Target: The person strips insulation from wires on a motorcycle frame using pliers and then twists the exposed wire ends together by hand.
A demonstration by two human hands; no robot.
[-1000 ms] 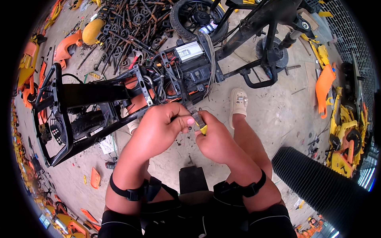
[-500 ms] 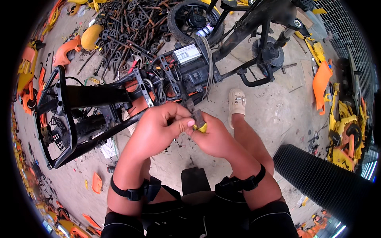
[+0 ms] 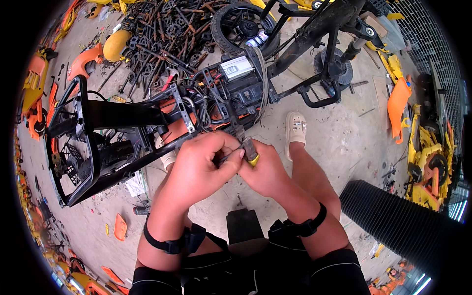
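Note:
My right hand (image 3: 267, 169) is closed around a worn grey metal hand tool (image 3: 250, 147) with a yellow part (image 3: 253, 161) at the palm; its exact kind is hard to make out. Close against it, my left hand (image 3: 201, 157) pinches a thin dark strip or wire (image 3: 229, 157) between thumb and fingers, its far end hidden. Both hands are just in front of a stripped black vehicle frame (image 3: 115, 184). On that frame sit a silver box (image 3: 236, 68), tangled cables (image 3: 204, 110) and a black metal bracket (image 3: 219, 101).
Behind the frame lie a heap of rusty metal parts (image 3: 167, 37) and a black wheel (image 3: 246, 29). A ribbed black cylinder (image 3: 393, 214) stands at the right. Orange (image 3: 399, 110) and yellow panels (image 3: 425, 167) line the right side. An orange scrap (image 3: 120, 227) lies at the left.
The view has shifted slightly. My left fingers have moved a little beside the tool, and the thin dark strip now shows between them. My right hand keeps its hold.

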